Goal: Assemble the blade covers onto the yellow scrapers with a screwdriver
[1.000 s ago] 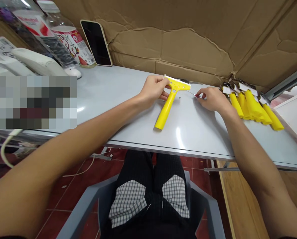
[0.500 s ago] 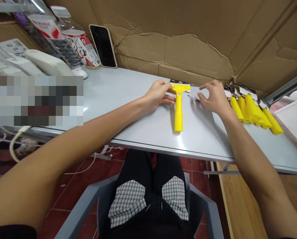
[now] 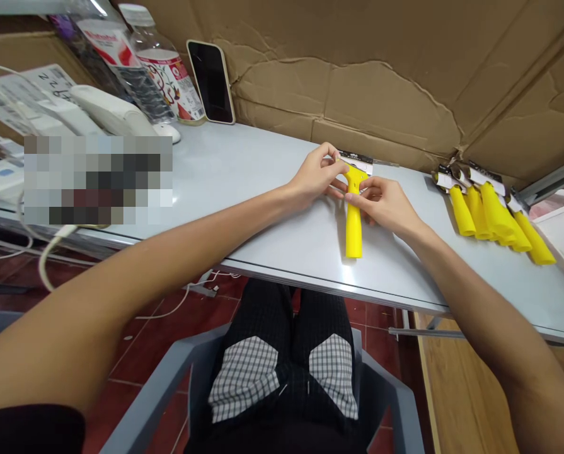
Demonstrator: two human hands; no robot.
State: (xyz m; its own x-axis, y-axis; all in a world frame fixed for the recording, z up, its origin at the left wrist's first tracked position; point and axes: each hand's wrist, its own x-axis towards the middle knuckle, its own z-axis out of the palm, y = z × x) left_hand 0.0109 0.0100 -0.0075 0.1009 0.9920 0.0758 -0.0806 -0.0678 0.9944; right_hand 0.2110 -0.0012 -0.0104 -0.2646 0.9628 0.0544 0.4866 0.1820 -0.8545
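Yellow plastic, smooth and glossy, forms the T-shaped scraper [image 3: 353, 214] lying flat near the middle of the desk [image 3: 244, 183], its handle pointing at the front edge. The left hand [image 3: 317, 178] pinches the head from one side and the right hand [image 3: 384, 203] closes its fingers on the other side. More yellow scrapers [image 3: 494, 211] lie in a row toward the right end. Pale grey, the desk top shines. Creased brown cardboard [image 3: 385, 82] lines the back edge; a phone [image 3: 212, 81] leans against it beside plastic bottles [image 3: 163, 66].
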